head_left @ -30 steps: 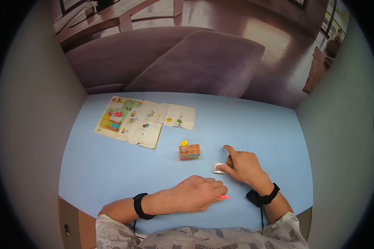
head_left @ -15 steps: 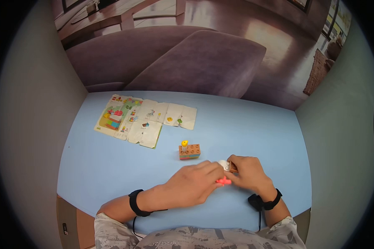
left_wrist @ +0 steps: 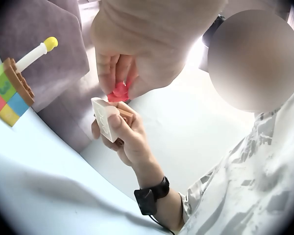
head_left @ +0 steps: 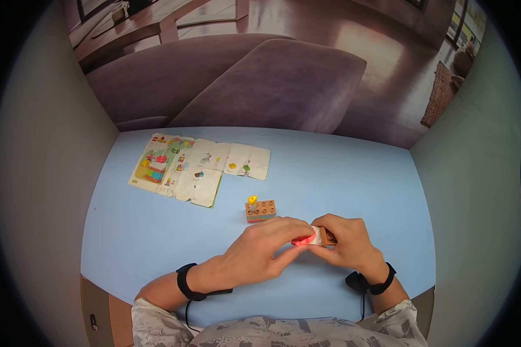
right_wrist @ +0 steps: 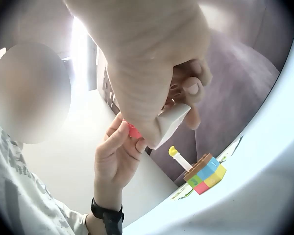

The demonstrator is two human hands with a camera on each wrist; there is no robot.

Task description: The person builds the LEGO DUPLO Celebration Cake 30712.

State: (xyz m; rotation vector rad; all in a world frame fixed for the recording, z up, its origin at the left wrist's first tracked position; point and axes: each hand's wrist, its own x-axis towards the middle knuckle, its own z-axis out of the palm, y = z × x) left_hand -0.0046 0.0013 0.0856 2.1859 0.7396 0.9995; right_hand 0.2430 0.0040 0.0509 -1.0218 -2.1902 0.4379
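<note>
My left hand (head_left: 260,248) pinches a bright pink-red toy piece (left_wrist: 119,92) between thumb and fingertips. It is right at the end of a white brick (left_wrist: 104,120) that my right hand (head_left: 351,243) grips between thumb and fingers. A brown brick (head_left: 330,236) is in the same grip, against the white one and partly covered by the fingers. Just beyond the left hand stands a small stack of coloured bricks (head_left: 261,211) with a brown studded top. A white candle (left_wrist: 34,56) with a yellow tip rises from one end of that stack.
A creased, unfolded instruction sheet (head_left: 202,179) lies at the back left of the light blue table (head_left: 359,179). Grey side walls (head_left: 474,191) stand at both sides. Black bands with small boxes and cables are on both wrists, the right box (head_left: 356,282) near the table.
The right hand has taken up the white and brown bricks from the table. The left hand has moved forward with the pink-red piece and brought it up against the white brick.
</note>
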